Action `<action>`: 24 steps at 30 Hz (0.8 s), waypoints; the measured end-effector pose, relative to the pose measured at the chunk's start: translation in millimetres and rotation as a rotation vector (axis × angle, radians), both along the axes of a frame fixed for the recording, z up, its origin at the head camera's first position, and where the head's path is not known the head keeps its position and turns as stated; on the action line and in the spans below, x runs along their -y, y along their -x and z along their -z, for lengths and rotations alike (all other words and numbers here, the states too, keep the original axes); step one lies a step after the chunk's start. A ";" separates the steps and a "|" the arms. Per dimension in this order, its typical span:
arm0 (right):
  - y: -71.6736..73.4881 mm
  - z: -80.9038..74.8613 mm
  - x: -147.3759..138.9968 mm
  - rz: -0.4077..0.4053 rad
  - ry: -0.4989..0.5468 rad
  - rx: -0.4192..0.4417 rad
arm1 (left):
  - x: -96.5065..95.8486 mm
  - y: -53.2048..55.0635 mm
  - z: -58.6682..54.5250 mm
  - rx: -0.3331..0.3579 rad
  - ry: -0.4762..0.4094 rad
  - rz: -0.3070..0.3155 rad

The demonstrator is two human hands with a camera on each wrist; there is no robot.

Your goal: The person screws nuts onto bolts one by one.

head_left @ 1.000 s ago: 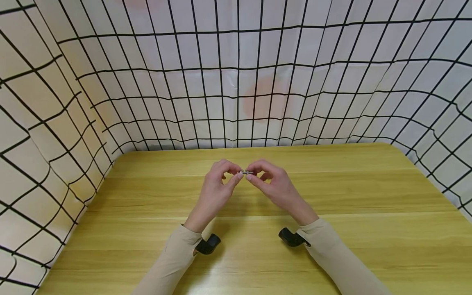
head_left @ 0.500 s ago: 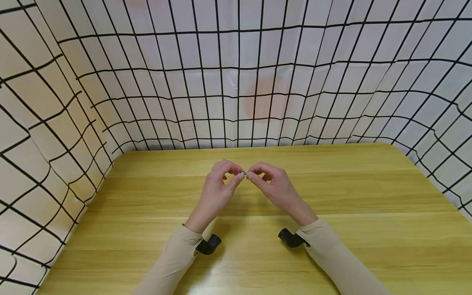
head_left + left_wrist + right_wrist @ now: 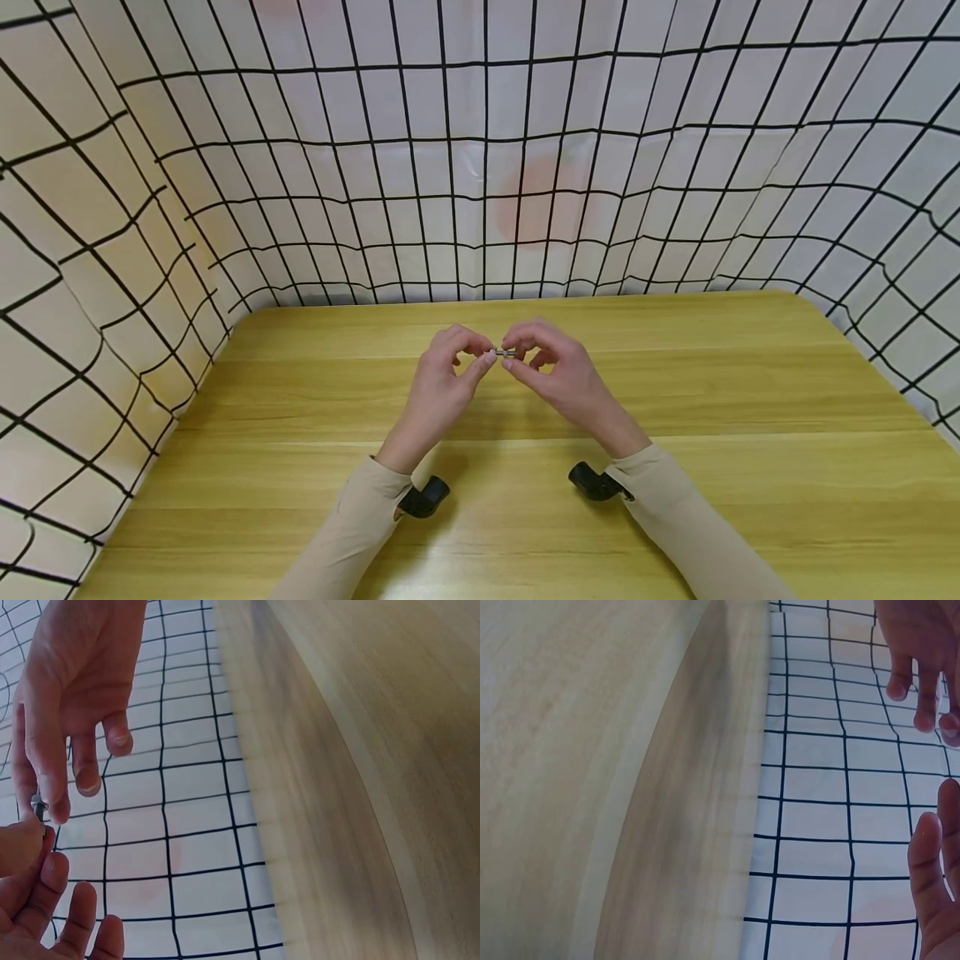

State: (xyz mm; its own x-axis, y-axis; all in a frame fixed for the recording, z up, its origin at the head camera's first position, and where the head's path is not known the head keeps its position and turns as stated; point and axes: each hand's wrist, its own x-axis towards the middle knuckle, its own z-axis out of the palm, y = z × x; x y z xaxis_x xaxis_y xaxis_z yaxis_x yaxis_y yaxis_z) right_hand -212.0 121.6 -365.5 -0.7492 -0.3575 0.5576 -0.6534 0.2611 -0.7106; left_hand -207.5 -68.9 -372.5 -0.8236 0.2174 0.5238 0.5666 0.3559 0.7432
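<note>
A small silvery bolt (image 3: 504,352) lies level between the two hands, above the table. My left hand (image 3: 444,371) pinches its left end with thumb and index finger. At the other end, the thumb and index fingertips of my right hand (image 3: 558,367) stand parted, one above and one below the bolt. From the left wrist view, the bolt (image 3: 39,806) shows a wider collar, like a nut, beside the right thumb. There the left hand (image 3: 45,900) is at the bottom and the right hand (image 3: 82,675) at the top. The right wrist view cuts off the pinch.
A wooden table (image 3: 300,467) extends under both forearms. White sheeting with a black grid (image 3: 420,167) rises behind it and along the sides. Black wrist cameras (image 3: 425,497) stick out inward from the beige sleeves (image 3: 352,517).
Half a second ago the right thumb and index finger were closed together on the bolt's right end; now they have parted and its shaft shows between them. The left hand keeps its place.
</note>
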 end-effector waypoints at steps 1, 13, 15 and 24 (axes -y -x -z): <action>-2.8 -3.9 1.0 0.001 0.000 -0.005 | 0.0 0.0 0.2 -0.001 -0.001 0.001; 4.0 7.0 0.0 0.034 -0.034 0.044 | -0.4 -0.2 0.3 0.001 0.003 -0.008; 8.0 12.2 -1.4 0.034 -0.033 0.046 | -0.8 -0.2 0.2 0.002 0.004 -0.003; 10.5 16.0 -3.0 0.036 -0.037 0.053 | -1.9 -0.1 0.9 0.000 0.008 -0.008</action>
State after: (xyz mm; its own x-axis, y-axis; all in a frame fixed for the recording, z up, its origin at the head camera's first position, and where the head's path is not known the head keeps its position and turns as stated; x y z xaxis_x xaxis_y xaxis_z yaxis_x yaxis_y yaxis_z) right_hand -222.4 124.6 -381.4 -0.7898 -0.3498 0.5039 -0.6052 0.3103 -0.7331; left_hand -207.4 -67.0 -373.5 -0.8254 0.2151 0.5220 0.5636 0.3662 0.7404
